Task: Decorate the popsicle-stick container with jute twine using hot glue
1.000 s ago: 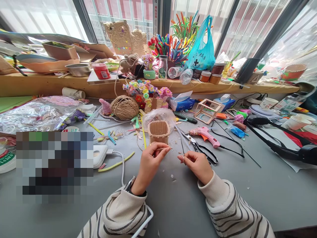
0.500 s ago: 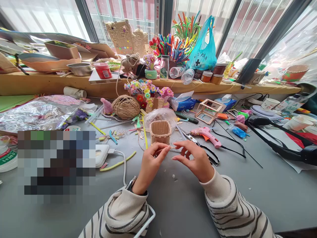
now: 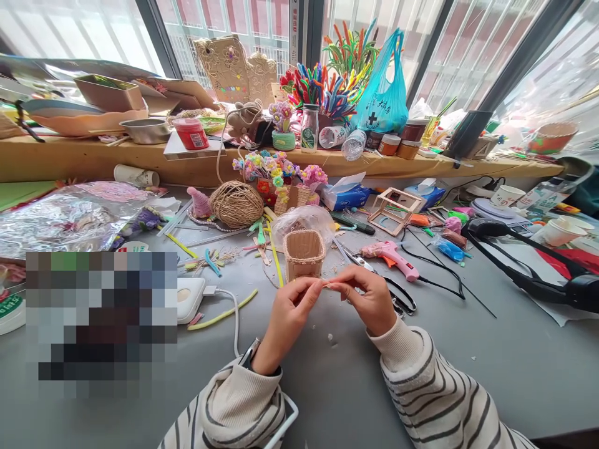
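My left hand (image 3: 291,321) and my right hand (image 3: 369,300) meet at the fingertips just in front of a small square brown basket (image 3: 299,269) with a braided rim. Both hands are closed in a pinch. What lies between the fingertips is too small and covered to make out. The basket stands upright on the grey table, open at the top, and a clear plastic bag (image 3: 286,222) lies crumpled behind it. Partly behind my right hand are scissors (image 3: 403,300) with black handles. A pink glue gun (image 3: 395,260) rests farther right.
A ball of twine (image 3: 236,204) and crocheted flowers (image 3: 269,168) stand at the back. A small wooden frame (image 3: 397,212) is behind the glue gun. To the right lies a black headband-like device (image 3: 528,255); on the left, a white power bank (image 3: 189,300) with a cable.
My right hand has moved left and its fingers have closed, so its fingertips now meet those of my left hand. My left hand has hardly moved.
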A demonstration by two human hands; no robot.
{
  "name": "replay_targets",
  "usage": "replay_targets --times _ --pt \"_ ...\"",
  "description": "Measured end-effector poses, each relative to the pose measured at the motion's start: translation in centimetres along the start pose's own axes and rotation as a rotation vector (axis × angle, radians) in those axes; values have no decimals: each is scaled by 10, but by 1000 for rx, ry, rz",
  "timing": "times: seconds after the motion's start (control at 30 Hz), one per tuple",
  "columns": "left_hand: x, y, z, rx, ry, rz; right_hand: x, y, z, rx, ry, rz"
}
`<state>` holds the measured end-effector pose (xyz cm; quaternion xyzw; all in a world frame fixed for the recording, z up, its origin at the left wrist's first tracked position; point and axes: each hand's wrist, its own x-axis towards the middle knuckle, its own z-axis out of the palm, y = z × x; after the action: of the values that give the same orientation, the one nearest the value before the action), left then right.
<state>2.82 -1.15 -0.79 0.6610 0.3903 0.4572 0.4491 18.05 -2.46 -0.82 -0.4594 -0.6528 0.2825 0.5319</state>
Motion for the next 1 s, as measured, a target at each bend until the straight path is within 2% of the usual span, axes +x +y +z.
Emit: replay_targets --times 0.2,0.47,0.67,0.77,0.83,1.0 --pt "0 -6 2 106 69 -9 0 -1 0 -83 17 23" --pt "2 -13 2 228 55 92 1 4 3 -218 5 -9" --pt "-2 -12 2 217 61 116 0 2 5 -171 -58 -23" --pt "-4 -10 2 221 63 133 -1 3 5 -81 -69 41" --pt "-5 -8 2 221 93 151 -2 4 6 65 -58 135" --pt "-8 -6 4 152 261 111 -4 4 11 539 -21 407"
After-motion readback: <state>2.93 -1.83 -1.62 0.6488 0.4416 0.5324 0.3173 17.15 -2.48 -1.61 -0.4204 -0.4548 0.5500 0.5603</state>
